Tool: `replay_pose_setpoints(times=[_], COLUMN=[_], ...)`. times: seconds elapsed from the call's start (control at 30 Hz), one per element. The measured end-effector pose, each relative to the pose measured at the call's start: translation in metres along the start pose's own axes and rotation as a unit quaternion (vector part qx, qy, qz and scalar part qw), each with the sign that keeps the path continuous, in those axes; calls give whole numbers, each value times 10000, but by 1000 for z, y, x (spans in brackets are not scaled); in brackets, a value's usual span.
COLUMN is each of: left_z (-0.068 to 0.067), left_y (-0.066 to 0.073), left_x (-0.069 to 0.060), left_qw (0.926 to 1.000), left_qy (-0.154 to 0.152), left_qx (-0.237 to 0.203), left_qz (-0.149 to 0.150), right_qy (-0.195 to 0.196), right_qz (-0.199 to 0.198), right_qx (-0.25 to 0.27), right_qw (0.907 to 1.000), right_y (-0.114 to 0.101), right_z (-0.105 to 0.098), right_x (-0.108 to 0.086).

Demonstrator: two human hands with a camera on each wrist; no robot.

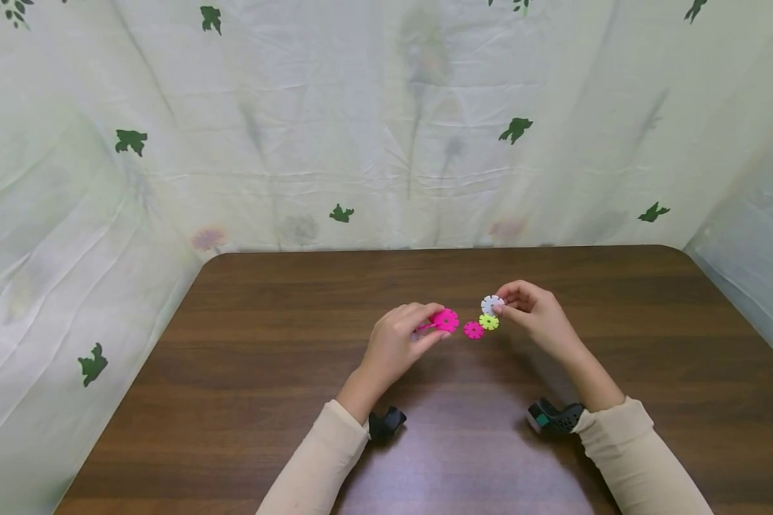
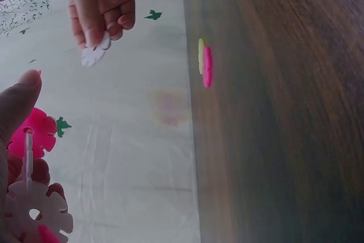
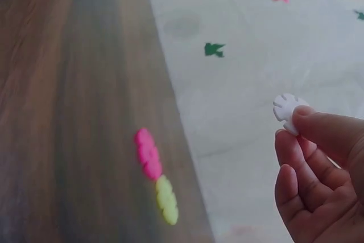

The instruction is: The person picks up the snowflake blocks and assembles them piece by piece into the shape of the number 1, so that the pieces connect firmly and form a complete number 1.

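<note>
My left hand [image 1: 396,340] holds a small cluster of notched plastic discs between thumb and fingers. A pink disc [image 1: 447,320] shows at its fingertips, and the left wrist view shows a white disc [image 2: 38,211] joined below a pink one. The right hand [image 1: 537,315] pinches a single white notched disc [image 3: 286,111] between thumb and forefinger, held above the table. On the tabletop between the hands lie a loose pink disc [image 1: 473,330] and a yellow-green disc [image 1: 489,322], side by side. The white disc is apart from the left hand's cluster.
The brown wooden table [image 1: 264,400] spreads beneath both arms. Behind it hangs a pale curtain [image 1: 373,143] with green leaf-like prints, and more curtain runs down the left and right sides. Dark straps with small devices [image 1: 386,423] sit on both wrists.
</note>
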State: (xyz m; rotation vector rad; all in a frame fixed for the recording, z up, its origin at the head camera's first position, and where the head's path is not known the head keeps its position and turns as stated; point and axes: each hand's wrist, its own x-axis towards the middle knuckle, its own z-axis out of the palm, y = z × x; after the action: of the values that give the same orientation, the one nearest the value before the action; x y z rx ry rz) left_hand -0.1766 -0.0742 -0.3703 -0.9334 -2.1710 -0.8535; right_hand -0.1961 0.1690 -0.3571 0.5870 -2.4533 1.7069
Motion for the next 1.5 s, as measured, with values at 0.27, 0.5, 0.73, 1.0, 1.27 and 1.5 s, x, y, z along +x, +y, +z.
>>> replay_pose_setpoints(times=[0.27, 0.5, 0.73, 1.0, 1.27, 1.5], left_z=[-2, -2, -3, -3, -1, 2], left_y=[1, 1, 1, 3, 4, 5], left_x=[0, 1, 1, 1, 0, 0], left_qw=[9999, 10000, 9999, 9998, 9996, 9995], left_qy=[-59, -22, -76, -102, -157, -181], left_qx=[28, -15, -29, -72, -172, -229], left_qz=[-86, -87, -121, -127, -186, -153], right_qy=[-70, -315, -406, -534, -493, -256], right_qz=[-295, -343, -398, -587, -782, -976], right_qx=[167, 429, 310, 318, 177, 114], right_qw=[9994, 9980, 9979, 9963, 9956, 9948], right_y=[-30, -16, -14, -25, -44, -45], right_z=[9, 13, 16, 21, 24, 26], right_x=[0, 2, 0, -3, -7, -8])
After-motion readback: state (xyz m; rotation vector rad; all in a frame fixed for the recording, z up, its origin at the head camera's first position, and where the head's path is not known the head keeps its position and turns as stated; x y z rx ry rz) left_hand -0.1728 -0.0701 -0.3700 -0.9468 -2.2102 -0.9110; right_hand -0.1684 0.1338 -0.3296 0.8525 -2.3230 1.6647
